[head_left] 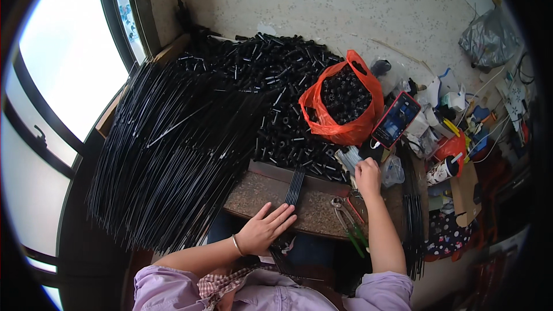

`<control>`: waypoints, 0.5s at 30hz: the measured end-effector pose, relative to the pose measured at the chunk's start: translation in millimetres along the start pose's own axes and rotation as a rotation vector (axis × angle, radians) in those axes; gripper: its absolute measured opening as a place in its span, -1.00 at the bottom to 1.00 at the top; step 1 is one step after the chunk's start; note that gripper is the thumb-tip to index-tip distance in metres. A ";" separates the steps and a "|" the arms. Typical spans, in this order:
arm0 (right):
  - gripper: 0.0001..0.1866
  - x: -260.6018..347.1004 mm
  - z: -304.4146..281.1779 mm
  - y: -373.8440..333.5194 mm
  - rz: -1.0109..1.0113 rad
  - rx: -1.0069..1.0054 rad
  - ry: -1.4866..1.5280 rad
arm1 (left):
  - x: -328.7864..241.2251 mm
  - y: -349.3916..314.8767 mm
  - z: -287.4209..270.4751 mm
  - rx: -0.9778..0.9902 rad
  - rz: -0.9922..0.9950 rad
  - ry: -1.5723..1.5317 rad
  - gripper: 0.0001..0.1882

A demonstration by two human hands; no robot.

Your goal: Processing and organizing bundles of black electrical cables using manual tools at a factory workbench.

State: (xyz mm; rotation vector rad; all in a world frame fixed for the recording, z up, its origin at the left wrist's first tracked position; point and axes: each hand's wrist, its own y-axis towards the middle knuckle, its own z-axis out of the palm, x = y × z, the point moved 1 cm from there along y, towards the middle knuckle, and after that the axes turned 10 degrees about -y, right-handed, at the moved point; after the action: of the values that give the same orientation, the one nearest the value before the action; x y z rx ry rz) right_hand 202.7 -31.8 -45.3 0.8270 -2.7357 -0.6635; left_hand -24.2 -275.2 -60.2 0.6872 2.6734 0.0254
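My left hand (268, 227) lies flat, fingers stretched out, over the near end of a small row of thin black rods (296, 185). The rods lie side by side across the worktop's front edge, their far ends by a low dark ledge (271, 171). Over to the right, my right hand (367, 177) has its fingers curled together beside a small bunch of whitish strips (349, 158). What its fingertips hold, if anything, is hidden. Pliers with green handles (349, 224) and a red-handled tool (355, 209) lie between the hands, nearer the right one.
Long black rods (167, 161) cover the left side. Behind lies a heap of black tubular parts (259, 60). An orange bag (345, 129) holds round black parts. A phone (396, 120) stands beside it. Clutter and a patterned cup (442, 171) crowd the right.
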 end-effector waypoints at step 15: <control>-0.89 116.8 19.2 -25.4 0.662 0.186 2.019 | 5.2 5.5 4.3 0.035 -0.004 -0.051 -0.04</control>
State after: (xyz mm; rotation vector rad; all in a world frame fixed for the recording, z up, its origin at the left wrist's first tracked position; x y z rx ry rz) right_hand 112.6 -109.9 -66.5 0.1636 -0.9567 0.4674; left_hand -24.3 -268.2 -65.5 0.6846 2.6323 -0.0389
